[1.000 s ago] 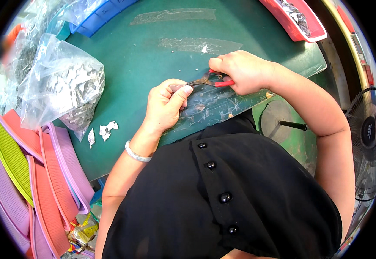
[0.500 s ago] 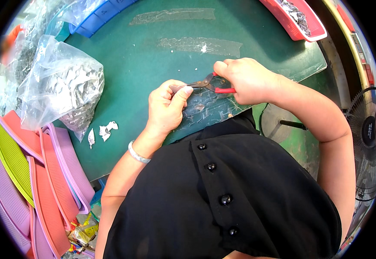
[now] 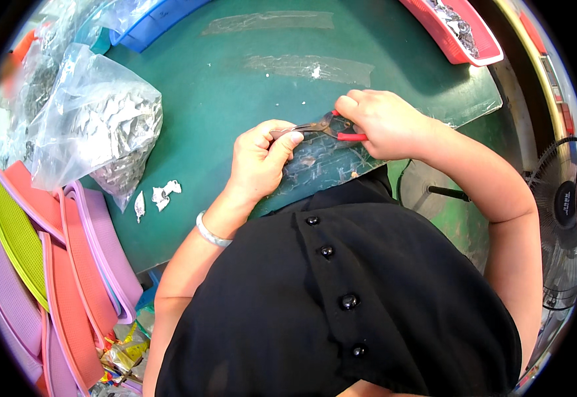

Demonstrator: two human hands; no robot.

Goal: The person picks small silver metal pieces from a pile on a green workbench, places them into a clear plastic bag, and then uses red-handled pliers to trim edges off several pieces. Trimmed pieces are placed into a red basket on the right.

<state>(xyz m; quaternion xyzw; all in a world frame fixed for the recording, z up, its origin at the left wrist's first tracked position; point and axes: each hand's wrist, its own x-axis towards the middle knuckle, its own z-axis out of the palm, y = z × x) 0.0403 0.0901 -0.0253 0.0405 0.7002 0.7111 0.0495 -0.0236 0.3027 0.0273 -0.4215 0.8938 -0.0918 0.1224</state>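
My right hand (image 3: 384, 126) is wrapped round the red handles of a pair of pliers (image 3: 328, 126). Their narrow metal jaws point left and reach my left hand (image 3: 262, 155). Between the thumb and fingers of that hand is a small, thin, dark piece (image 3: 278, 133), mostly covered by the fingers, so I cannot make out its kind. The jaws lie against or beside this piece; whether they grip it cannot be seen. Both hands are above the near edge of the green table (image 3: 222, 126).
Left on the table stands a clear plastic bag (image 3: 119, 126) of silvery-grey pieces, with small white scraps (image 3: 166, 193) near it. Stacked pink, purple and green baskets (image 3: 76, 291) are at lower left. A blue bin (image 3: 159, 26) and a red basket (image 3: 480, 56) stand far off; a fan (image 3: 563, 205) is right.
The whole view has shifted slightly. My hands keep the same hold, with the pliers and the small piece close together as before.
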